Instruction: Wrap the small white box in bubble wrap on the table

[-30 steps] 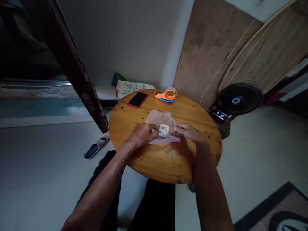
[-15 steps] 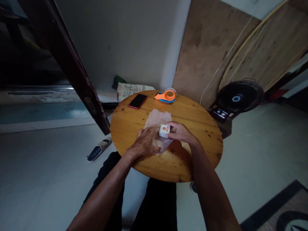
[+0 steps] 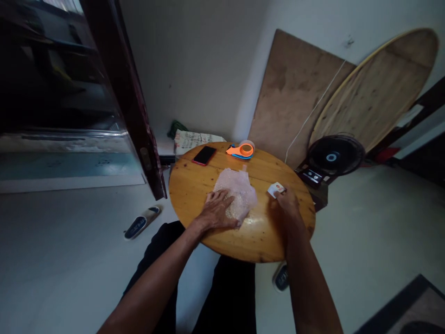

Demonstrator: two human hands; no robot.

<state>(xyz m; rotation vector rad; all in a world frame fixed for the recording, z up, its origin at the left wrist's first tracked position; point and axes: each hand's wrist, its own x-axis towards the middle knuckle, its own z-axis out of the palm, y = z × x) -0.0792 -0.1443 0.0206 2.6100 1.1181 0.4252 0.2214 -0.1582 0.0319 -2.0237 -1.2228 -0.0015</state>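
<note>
A pinkish, see-through sheet of bubble wrap [image 3: 239,190] lies on the round wooden table [image 3: 194,185]. My left hand [image 3: 219,208] rests flat on its near left part with the fingers spread, covering some of it. To the right of the wrap, my right hand [image 3: 288,202] grips a small white box [image 3: 276,189] with red print between thumb and fingers. The box is tilted and apart from the wrap.
At the table's far side sit an orange and blue tape dispenser [image 3: 241,150] and a red-edged phone [image 3: 204,155]. A black fan [image 3: 333,157] stands right of the table. Slippers [image 3: 137,226] lie on the floor, and boards lean on the wall.
My right hand has carried the box off the bubble wrap to the right. The wrap now lies more spread out under my left hand. The camera view has shifted slightly.
</note>
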